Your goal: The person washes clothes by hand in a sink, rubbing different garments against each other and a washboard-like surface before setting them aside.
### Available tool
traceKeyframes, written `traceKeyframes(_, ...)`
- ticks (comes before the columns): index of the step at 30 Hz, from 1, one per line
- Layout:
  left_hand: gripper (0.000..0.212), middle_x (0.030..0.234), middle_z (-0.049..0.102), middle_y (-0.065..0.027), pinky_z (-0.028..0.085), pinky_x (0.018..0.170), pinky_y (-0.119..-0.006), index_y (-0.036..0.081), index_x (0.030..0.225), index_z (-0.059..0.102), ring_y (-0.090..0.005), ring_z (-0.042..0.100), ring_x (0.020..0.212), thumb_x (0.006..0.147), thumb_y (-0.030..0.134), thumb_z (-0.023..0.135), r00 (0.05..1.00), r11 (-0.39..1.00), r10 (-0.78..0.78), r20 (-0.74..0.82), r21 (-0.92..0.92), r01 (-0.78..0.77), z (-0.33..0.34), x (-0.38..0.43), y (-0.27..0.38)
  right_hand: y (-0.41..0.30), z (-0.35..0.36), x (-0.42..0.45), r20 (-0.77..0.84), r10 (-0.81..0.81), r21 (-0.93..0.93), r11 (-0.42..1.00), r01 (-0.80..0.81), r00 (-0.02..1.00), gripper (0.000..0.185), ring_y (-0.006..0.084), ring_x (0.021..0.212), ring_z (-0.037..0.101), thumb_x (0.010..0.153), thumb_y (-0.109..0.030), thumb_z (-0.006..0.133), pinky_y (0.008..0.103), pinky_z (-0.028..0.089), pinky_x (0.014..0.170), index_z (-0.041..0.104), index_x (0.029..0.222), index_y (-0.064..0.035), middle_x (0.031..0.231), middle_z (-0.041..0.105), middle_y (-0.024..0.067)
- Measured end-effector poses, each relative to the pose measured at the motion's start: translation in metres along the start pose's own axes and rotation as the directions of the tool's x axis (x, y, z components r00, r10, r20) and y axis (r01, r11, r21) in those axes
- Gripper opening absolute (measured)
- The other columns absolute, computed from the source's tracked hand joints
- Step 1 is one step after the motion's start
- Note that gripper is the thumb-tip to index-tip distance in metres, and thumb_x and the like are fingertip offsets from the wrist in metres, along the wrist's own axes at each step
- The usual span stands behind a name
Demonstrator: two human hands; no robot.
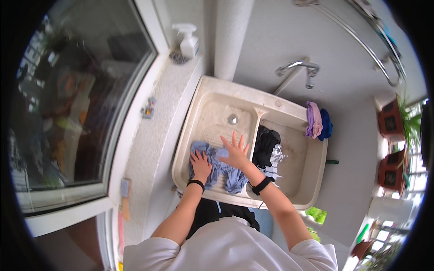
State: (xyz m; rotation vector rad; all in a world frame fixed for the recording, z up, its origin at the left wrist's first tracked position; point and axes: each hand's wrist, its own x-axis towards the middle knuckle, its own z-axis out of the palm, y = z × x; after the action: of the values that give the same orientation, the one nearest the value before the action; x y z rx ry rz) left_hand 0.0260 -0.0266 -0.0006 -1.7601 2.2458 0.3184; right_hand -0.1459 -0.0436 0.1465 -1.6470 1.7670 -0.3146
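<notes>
A wet blue-grey cloth garment [213,159] lies bunched on the ribbed washboard slope of the sink's left basin [217,105]. My left hand [201,166] rests flat on its left part, fingers slightly spread. Over the garment's middle and right part is my right hand [234,152], fingers wide apart and nothing gripped; whether its palm touches the cloth I cannot tell. A metal drain [233,119] shows beyond the fingers. In the right basin [296,162], a black cloth item [266,145] lies in shallow water beside the divider.
A chrome faucet [298,66] projects from the wall above the sink. Purple and pink cloths [314,120] and a dark blue cloth [326,124] drape over the right rim. On the left ledge are a white spray bottle [188,42] and a wooden-handled brush [125,198].
</notes>
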Motion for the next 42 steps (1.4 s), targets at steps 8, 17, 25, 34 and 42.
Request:
traceKeyframes(8, 0.041, 0.127, 0.043, -0.0186, 0.036, 0.093, -0.052, 0.007, 0.125, 0.047, -0.0394, 0.043, 0.115, 0.088, 0.024, 0.047, 0.829, 0.782, 0.559, -0.008, 0.338, -0.524, -0.035, -0.008, 0.090, -0.187, -0.068, -0.062, 0.255, -0.866, 0.742, 0.461, 0.488, 0.430, 0.023, 0.0183, 0.089, 0.063, 0.088, -0.020, 0.061, 0.0297, 0.049, 0.077, 0.067, 0.101, -0.0016, 0.098, 0.067, 0.0108)
traceKeyframes(17, 0.027, 0.106, 0.055, -0.0118, 0.041, 0.080, -0.049, 0.009, 0.108, 0.058, -0.0309, 0.053, 0.099, 0.086, 0.022, 0.049, 0.494, 0.433, 0.859, 0.132, 0.325, -0.841, 0.006, -0.112, 0.142, -0.328, -0.042, -0.144, 0.378, -0.872, 0.894, 0.431, -0.122, -0.311, 0.025, 0.0142, 0.074, 0.062, 0.090, -0.020, 0.058, 0.0297, 0.053, 0.070, 0.067, 0.097, 0.0016, 0.081, 0.066, 0.0064)
traceKeyframes(25, 0.021, 0.088, 0.065, -0.0058, 0.045, 0.068, -0.046, 0.010, 0.092, 0.068, -0.0234, 0.063, 0.084, 0.084, 0.020, 0.051, 0.482, 0.339, 0.863, 0.151, 0.535, -0.774, 0.011, -0.111, 0.161, -0.338, -0.005, -0.160, 0.322, -0.887, 0.913, 0.384, -0.141, -0.331, 0.024, 0.0139, 0.073, 0.062, 0.089, -0.020, 0.058, 0.0297, 0.052, 0.069, 0.067, 0.095, 0.0016, 0.079, 0.064, 0.0059)
traceKeyframes(34, 0.020, 0.085, 0.066, -0.0058, 0.045, 0.067, -0.046, 0.012, 0.087, 0.069, -0.0224, 0.063, 0.081, 0.085, 0.020, 0.051, 0.490, 0.410, 0.861, 0.134, 0.388, -0.826, 0.014, -0.098, 0.147, -0.348, 0.007, -0.168, 0.276, -0.889, 0.928, 0.345, -0.139, -0.365, 0.025, 0.0137, 0.072, 0.061, 0.089, -0.021, 0.057, 0.0297, 0.051, 0.068, 0.066, 0.092, 0.0016, 0.077, 0.063, 0.0054)
traceKeyframes(42, 0.014, 0.083, 0.065, -0.0041, 0.044, 0.066, -0.038, 0.013, 0.087, 0.065, -0.0211, 0.063, 0.079, 0.082, 0.016, 0.053, 0.469, 0.353, 0.870, 0.153, 0.472, -0.808, 0.004, -0.104, 0.152, -0.347, 0.010, -0.175, 0.249, -0.890, 0.931, 0.329, -0.159, -0.382, 0.025, 0.0135, 0.070, 0.060, 0.089, -0.022, 0.057, 0.0297, 0.051, 0.066, 0.066, 0.090, 0.0016, 0.075, 0.062, 0.0050)
